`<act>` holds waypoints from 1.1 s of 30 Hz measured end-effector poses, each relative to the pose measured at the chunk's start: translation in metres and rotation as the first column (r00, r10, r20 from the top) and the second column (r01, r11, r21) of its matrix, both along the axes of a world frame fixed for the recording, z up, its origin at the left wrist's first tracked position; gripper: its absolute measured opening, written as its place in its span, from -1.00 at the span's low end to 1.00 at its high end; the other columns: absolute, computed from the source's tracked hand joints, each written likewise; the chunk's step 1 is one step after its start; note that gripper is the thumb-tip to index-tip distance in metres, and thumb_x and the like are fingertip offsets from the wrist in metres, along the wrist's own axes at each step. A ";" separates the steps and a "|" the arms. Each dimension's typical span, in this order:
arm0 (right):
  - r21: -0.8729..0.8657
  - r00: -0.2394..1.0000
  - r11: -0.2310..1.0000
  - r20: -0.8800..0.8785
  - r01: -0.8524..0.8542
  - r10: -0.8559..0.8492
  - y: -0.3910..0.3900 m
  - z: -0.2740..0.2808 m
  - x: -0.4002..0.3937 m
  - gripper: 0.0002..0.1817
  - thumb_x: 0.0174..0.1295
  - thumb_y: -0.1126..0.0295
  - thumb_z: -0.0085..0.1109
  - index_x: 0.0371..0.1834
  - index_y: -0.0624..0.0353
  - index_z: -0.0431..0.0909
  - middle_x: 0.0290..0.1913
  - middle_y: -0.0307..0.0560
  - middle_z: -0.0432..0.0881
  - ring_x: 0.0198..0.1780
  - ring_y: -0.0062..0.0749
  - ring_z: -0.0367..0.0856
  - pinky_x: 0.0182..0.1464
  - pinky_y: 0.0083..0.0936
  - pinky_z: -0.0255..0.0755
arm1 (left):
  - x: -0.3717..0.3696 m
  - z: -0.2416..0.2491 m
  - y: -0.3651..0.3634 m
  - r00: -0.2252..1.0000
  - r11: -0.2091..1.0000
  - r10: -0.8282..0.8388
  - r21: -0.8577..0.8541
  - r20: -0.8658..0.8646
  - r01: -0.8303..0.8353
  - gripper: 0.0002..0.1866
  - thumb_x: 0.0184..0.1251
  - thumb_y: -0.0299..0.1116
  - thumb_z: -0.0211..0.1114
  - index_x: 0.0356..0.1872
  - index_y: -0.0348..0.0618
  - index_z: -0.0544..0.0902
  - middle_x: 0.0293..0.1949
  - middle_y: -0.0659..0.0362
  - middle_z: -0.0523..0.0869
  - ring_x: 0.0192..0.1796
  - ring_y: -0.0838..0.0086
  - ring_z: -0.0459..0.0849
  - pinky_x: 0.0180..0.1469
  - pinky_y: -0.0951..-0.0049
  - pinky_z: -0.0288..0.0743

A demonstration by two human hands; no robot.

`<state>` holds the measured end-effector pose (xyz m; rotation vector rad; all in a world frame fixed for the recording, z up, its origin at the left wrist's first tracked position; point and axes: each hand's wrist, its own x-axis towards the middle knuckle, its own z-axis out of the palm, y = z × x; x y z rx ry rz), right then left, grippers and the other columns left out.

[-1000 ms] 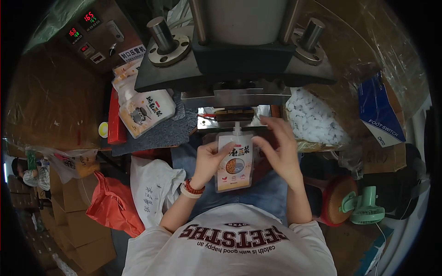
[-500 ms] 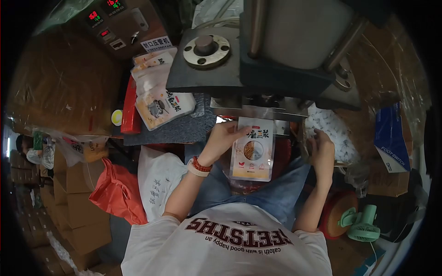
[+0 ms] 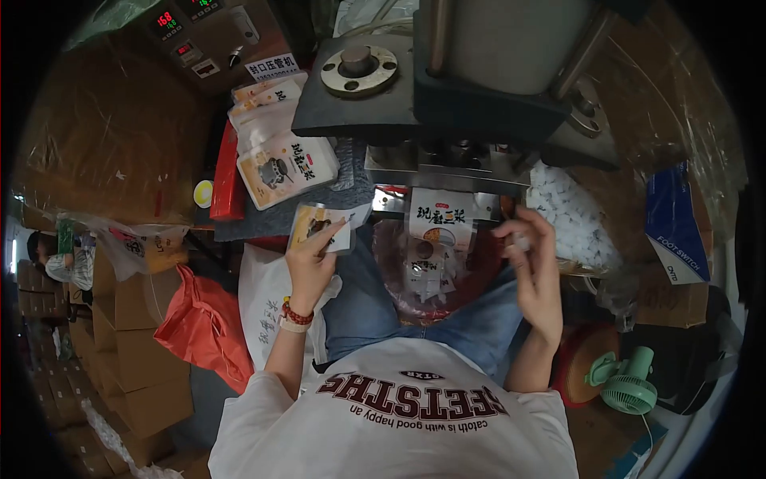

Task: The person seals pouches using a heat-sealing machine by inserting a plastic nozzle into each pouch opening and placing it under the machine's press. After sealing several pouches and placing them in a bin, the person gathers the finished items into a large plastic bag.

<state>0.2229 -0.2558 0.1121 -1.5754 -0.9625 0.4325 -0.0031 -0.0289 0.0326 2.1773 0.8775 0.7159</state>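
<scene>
My left hand (image 3: 313, 267) grips a small printed pouch (image 3: 313, 226), left of the press. A white printed pouch (image 3: 435, 209) hangs at the metal jaw of the press (image 3: 495, 180), with neither hand on it. Below it, more pouches (image 3: 423, 275) lie in a clear-lined red container over my lap. My right hand (image 3: 533, 267) is right of the jaw, its fingers closed around a small white piece (image 3: 520, 242). Beside that hand is a clear bag of small white pieces (image 3: 570, 219).
Stacked pouches (image 3: 279, 172) lie on a grey cloth-covered surface (image 3: 263, 223) beside a red box (image 3: 228, 180). A red bag (image 3: 203, 327) is at left. A green fan (image 3: 630, 387) and blue box (image 3: 678, 223) are at right. A person (image 3: 68, 263) is at far left.
My left hand has left the pouch at the jaw, moved left and taken another pouch. My right hand has come away from the bag of white pieces, moving slightly left and down.
</scene>
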 end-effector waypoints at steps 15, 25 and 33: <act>0.048 0.846 0.974 0.507 -0.220 0.166 0.030 0.006 -0.025 -0.58 -0.05 0.49 0.42 -0.05 0.27 0.61 -0.07 -0.05 0.59 -0.21 -0.17 0.57 -0.08 -0.40 0.45 | 0.043 0.045 -0.054 0.842 0.856 -0.483 -0.072 0.240 0.511 -0.71 0.07 -0.61 0.24 -0.14 -0.21 0.73 -0.20 0.13 0.77 -0.22 0.39 0.76 -0.20 0.50 0.61; -0.114 0.662 0.829 0.665 0.548 -0.346 -0.004 -0.018 0.052 -0.73 0.18 0.50 0.21 -0.04 0.27 0.55 -0.04 0.06 0.58 -0.09 -0.05 0.55 -0.02 -0.30 0.43 | 0.122 0.005 -0.035 0.904 0.261 0.016 -0.875 0.426 0.408 -0.72 0.31 -0.31 0.34 -0.19 -0.40 0.66 -0.26 0.09 0.75 -0.29 0.52 0.73 -0.22 0.56 0.60; -0.280 0.717 0.814 0.661 0.509 -0.221 -0.001 -0.076 0.087 -0.73 0.19 0.62 0.04 -0.03 0.30 0.54 -0.15 0.21 0.60 -0.06 0.13 0.55 -0.05 -0.16 0.42 | 0.104 -0.001 0.006 0.964 0.778 -0.188 -0.571 0.188 0.263 -0.54 0.26 -0.09 0.36 -0.07 -0.34 0.63 -0.30 0.17 0.72 -0.32 0.50 0.60 -0.23 0.46 0.44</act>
